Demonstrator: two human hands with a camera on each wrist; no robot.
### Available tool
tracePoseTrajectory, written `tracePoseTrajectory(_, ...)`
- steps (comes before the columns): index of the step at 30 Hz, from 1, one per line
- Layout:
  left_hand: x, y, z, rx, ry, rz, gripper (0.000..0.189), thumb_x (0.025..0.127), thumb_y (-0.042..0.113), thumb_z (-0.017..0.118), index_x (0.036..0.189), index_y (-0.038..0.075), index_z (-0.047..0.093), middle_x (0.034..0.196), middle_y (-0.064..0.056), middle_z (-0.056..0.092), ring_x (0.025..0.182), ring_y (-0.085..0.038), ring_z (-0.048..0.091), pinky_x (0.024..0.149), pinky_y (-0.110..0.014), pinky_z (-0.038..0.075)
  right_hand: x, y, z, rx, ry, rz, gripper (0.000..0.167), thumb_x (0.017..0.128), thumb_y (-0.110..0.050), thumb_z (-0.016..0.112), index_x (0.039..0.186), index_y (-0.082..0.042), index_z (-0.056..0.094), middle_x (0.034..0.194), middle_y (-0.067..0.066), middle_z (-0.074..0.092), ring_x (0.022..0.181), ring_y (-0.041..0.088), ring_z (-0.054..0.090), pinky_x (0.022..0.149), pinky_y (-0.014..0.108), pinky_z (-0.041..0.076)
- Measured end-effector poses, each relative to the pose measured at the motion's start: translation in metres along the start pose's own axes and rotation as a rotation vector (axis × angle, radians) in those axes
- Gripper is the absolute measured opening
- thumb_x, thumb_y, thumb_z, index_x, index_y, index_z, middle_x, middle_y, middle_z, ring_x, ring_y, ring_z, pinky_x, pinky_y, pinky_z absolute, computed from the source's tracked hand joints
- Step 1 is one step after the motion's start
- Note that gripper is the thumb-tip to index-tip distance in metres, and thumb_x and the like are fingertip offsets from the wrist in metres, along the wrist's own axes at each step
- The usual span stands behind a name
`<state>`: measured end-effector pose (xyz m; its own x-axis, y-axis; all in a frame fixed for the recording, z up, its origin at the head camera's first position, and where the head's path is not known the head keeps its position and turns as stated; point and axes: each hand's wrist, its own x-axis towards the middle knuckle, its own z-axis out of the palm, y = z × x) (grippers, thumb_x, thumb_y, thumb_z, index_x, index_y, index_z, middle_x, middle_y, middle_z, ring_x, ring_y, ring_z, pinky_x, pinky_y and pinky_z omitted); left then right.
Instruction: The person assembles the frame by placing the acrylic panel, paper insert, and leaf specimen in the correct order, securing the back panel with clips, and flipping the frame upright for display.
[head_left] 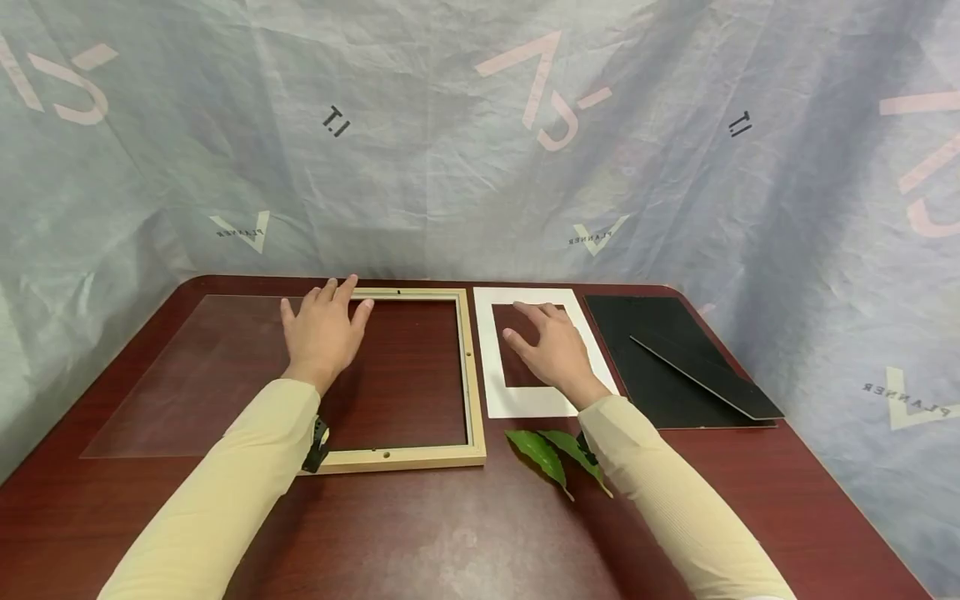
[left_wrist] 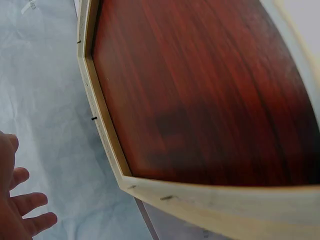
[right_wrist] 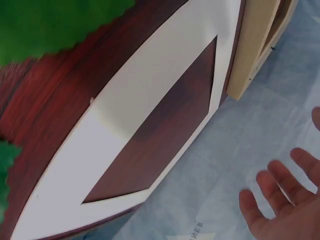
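Note:
My left hand (head_left: 324,335) hovers over the left part of a light wooden picture frame (head_left: 471,383), fingers spread and holding nothing. The left wrist view shows the frame's wooden rim (left_wrist: 107,135) standing around bare tabletop, with the fingers off to one side. Over the window of a white picture mat (head_left: 534,405) is my right hand (head_left: 557,354), its fingers loosely extended and nothing in them. In the right wrist view the mat (right_wrist: 107,120) lies flat beside the frame (right_wrist: 250,47). Two green leaves (head_left: 538,454) lie just in front of the mat, near my right wrist.
A clear sheet (head_left: 187,375) lies at the left, partly hidden by my left hand and sleeve. On the right is a black backing board (head_left: 637,367) with a tilted stand flap (head_left: 705,379). Printed grey cloth (head_left: 420,150) hangs behind the dark red table (head_left: 420,533).

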<state>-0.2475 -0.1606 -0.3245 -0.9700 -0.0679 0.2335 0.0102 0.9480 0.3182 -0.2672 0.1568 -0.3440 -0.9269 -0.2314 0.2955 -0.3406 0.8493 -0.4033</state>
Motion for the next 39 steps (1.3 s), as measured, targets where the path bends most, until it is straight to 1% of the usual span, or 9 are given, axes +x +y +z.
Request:
tracePoseTrajectory(4, -0.001, -0.007, -0.002, -0.011, 0.024, -0.010, 0.059, 0.110, 0.040, 0.043, 0.159, 0.008, 0.034, 0.157, -0.026, 0.037, 0.143, -0.046, 0.034, 0.115, -0.071, 0.010, 0.000, -0.004, 0.002, 0.102, -0.087, 0.015, 0.059, 0.098, -0.035, 0.069, 0.150, -0.012, 0.052, 0.143, 0.020, 0.053, 0.132, 0.040, 0.049, 0.105, 0.058, 0.042)
tracePoseTrajectory(10, -0.004, -0.016, -0.008, -0.023, 0.050, -0.021, 0.057, 0.109, 0.038, 0.046, 0.155, 0.005, 0.039, 0.151, -0.027, 0.044, 0.138, -0.048, 0.040, 0.113, -0.071, 0.015, 0.001, -0.011, 0.005, 0.194, -0.153, 0.021, 0.056, 0.097, -0.030, 0.072, 0.146, -0.009, 0.057, 0.130, 0.018, 0.061, 0.114, 0.034, 0.058, 0.094, 0.052, 0.048)
tracePoseTrajectory(18, -0.007, -0.032, -0.012, -0.010, 0.070, -0.047, 0.055, 0.108, 0.036, 0.050, 0.152, 0.003, 0.044, 0.147, -0.028, 0.049, 0.133, -0.050, 0.044, 0.111, -0.071, 0.020, 0.004, -0.016, 0.013, 0.230, -0.243, 0.046, 0.051, 0.097, -0.029, 0.072, 0.143, -0.010, 0.059, 0.129, 0.018, 0.062, 0.112, 0.033, 0.059, 0.091, 0.049, 0.049)
tracePoseTrajectory(21, -0.009, -0.039, -0.012, -0.010, 0.068, -0.056, 0.055, 0.107, 0.035, 0.050, 0.151, 0.003, 0.045, 0.146, -0.029, 0.049, 0.132, -0.050, 0.044, 0.111, -0.072, 0.020, 0.005, -0.018, 0.016, 0.225, -0.276, 0.051, 0.052, 0.097, -0.029, 0.072, 0.144, -0.011, 0.059, 0.131, 0.019, 0.062, 0.101, 0.030, 0.059, 0.085, 0.045, 0.049)
tracePoseTrajectory(26, -0.014, -0.048, -0.015, -0.011, 0.041, -0.074, 0.055, 0.108, 0.036, 0.050, 0.152, 0.003, 0.043, 0.147, -0.030, 0.047, 0.132, -0.051, 0.043, 0.110, -0.072, 0.020, 0.007, -0.019, 0.021, 0.200, -0.339, 0.050, 0.057, 0.096, -0.030, 0.074, 0.147, -0.013, 0.057, 0.130, 0.018, 0.061, 0.071, 0.019, 0.059, 0.074, 0.037, 0.047)
tracePoseTrajectory(28, -0.015, -0.053, -0.016, -0.010, 0.031, -0.085, 0.056, 0.108, 0.036, 0.050, 0.152, 0.003, 0.043, 0.148, -0.031, 0.045, 0.132, -0.052, 0.043, 0.110, -0.072, 0.020, 0.008, -0.020, 0.022, 0.195, -0.365, 0.046, 0.057, 0.096, -0.030, 0.074, 0.147, -0.014, 0.056, 0.130, 0.017, 0.060, 0.067, 0.018, 0.060, 0.072, 0.036, 0.049)
tracePoseTrajectory(30, -0.017, -0.058, -0.018, -0.014, 0.021, -0.096, 0.057, 0.108, 0.037, 0.050, 0.152, 0.002, 0.042, 0.148, -0.032, 0.045, 0.132, -0.053, 0.042, 0.109, -0.072, 0.021, 0.009, -0.021, 0.024, 0.188, -0.389, 0.045, 0.057, 0.096, -0.031, 0.074, 0.148, -0.015, 0.056, 0.130, 0.017, 0.060, 0.076, 0.020, 0.063, 0.073, 0.036, 0.051)
tracePoseTrajectory(35, -0.020, -0.072, -0.020, -0.015, 0.009, -0.115, 0.058, 0.106, 0.036, 0.052, 0.151, 0.001, 0.043, 0.145, -0.034, 0.045, 0.129, -0.054, 0.043, 0.106, -0.073, 0.022, 0.011, -0.024, 0.025, 0.148, -0.441, 0.045, 0.057, 0.097, -0.031, 0.072, 0.149, -0.018, 0.055, 0.132, 0.016, 0.059, 0.117, 0.031, 0.058, 0.088, 0.043, 0.052)
tracePoseTrajectory(39, -0.023, -0.082, -0.022, -0.014, -0.003, -0.128, 0.058, 0.105, 0.036, 0.053, 0.149, 0.000, 0.043, 0.144, -0.034, 0.046, 0.128, -0.055, 0.044, 0.104, -0.074, 0.025, 0.011, -0.025, 0.027, 0.141, -0.482, 0.036, 0.058, 0.098, -0.031, 0.071, 0.150, -0.017, 0.053, 0.139, 0.017, 0.056, 0.130, 0.036, 0.054, 0.098, 0.048, 0.050)
